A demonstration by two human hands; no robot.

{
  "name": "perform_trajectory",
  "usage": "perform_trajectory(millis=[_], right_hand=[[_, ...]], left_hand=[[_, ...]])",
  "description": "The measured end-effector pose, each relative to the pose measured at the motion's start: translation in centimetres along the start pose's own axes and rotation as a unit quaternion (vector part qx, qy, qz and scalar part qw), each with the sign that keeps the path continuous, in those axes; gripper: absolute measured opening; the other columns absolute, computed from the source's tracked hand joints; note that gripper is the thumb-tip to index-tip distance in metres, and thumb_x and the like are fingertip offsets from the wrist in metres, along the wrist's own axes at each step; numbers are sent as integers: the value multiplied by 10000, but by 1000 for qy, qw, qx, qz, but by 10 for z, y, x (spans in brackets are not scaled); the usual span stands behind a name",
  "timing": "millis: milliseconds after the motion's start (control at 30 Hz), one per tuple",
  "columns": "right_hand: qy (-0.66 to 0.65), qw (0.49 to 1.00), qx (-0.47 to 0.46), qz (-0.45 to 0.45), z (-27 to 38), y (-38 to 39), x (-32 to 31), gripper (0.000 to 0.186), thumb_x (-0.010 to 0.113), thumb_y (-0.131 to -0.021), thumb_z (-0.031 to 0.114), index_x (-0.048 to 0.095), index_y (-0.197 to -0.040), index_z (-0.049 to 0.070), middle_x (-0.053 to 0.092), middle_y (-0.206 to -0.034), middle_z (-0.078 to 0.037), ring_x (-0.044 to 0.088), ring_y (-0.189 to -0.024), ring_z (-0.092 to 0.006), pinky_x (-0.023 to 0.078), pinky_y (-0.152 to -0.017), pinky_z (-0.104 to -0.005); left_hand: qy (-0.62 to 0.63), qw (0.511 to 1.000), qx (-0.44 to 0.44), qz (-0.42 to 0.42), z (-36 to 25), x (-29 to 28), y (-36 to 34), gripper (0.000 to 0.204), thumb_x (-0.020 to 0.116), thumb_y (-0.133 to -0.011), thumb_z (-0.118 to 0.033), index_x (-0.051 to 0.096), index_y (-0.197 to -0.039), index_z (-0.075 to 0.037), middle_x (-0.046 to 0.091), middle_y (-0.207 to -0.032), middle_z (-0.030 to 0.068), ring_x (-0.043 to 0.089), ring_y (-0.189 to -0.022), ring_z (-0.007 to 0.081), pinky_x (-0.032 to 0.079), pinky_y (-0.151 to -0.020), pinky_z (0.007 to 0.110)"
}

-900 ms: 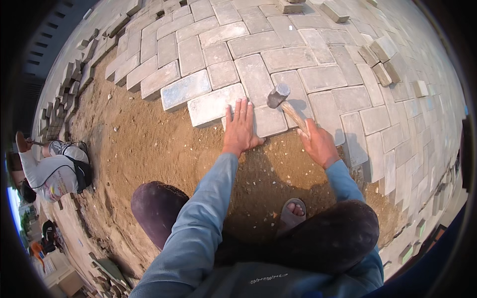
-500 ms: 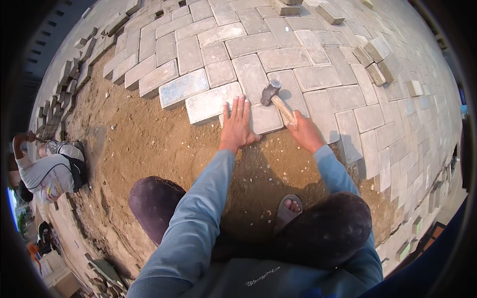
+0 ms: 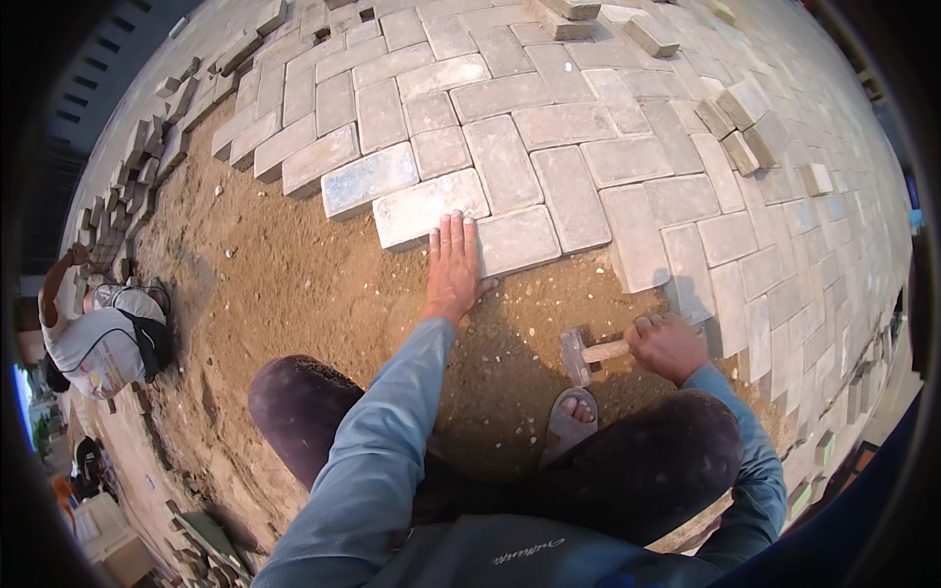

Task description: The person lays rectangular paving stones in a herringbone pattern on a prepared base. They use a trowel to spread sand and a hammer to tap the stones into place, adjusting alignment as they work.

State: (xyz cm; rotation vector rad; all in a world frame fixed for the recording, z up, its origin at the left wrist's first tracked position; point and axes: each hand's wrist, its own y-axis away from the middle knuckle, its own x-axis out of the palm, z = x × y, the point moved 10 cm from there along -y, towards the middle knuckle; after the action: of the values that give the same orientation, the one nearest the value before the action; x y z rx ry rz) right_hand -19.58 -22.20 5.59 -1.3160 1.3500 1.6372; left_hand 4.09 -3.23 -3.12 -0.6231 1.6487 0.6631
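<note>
My left hand [image 3: 453,274] lies flat with its fingers stretched out, the fingertips at the near edge of a pale paving block [image 3: 431,208]. The thumb side is beside the corner of another grey paver [image 3: 520,241]. Low over the sand, near my right knee, my right hand [image 3: 668,347] is wrapped round the wooden handle of a hammer [image 3: 575,357]. Its metal head points left, just above my sandalled foot [image 3: 571,421]. A paver with a bluish face [image 3: 371,181] sits left of the pale one, along the stepped edge of the paving.
Bare sand [image 3: 294,265] spreads left of my hands. Loose blocks [image 3: 740,118] lie on the laid paving at right, and more blocks [image 3: 652,37] at the far side. Stacked pavers [image 3: 137,162] line the left, where another person [image 3: 103,343] crouches.
My right hand has drawn the hammer back from above the pavers toward my right knee, turning its head leftward. My left hand has shifted slightly toward me, its fingers still outstretched.
</note>
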Motion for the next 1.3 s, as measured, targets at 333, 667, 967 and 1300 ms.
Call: perform_trajectory(millis=[333, 667, 967, 1300], right_hand=[[-24, 990, 138, 7, -49, -109, 19, 249, 672, -821, 133, 678, -1067, 90, 718, -733, -129, 737, -736, -318, 565, -681, -473], [-441, 864, 198, -139, -6, -85, -54, 506, 622, -1002, 456, 550, -1163, -17, 674, -887, -273, 665, -822, -452, 500, -712, -535], [-525, 805, 268, -66, -28, -147, 4, 567, 547, -1039, 471, 565, -1187, -76, 669, -891, -297, 649, -843, -477, 491, -744, -514], [-458, 849, 249, -79, -11, -147, 4, 548, 511, -1048, 479, 584, -1119, -60, 653, -889, -319, 649, -880, -496, 486, -740, -551]], left_hand=[[18, 1000, -2, -11, 2, -4, -10, 1249, 862, -717, -547, 202, -1568, 87, 175, -1644, 318, 125, -1549, 472, 118, -1267, 568], [30, 1000, -4, -3, 7, -5, -4, 1238, 869, -719, -518, 204, -1561, 99, 176, -1641, 323, 121, -1547, 476, 117, -1264, 575], [39, 999, 1, -22, 1, -10, -7, 1222, 882, -714, -490, 220, -1553, 101, 187, -1631, 336, 137, -1541, 484, 140, -1259, 573], [32, 999, -6, -29, -2, 1, 3, 1255, 911, -682, -472, 207, -1549, 101, 181, -1626, 345, 136, -1538, 494, 121, -1260, 580]])
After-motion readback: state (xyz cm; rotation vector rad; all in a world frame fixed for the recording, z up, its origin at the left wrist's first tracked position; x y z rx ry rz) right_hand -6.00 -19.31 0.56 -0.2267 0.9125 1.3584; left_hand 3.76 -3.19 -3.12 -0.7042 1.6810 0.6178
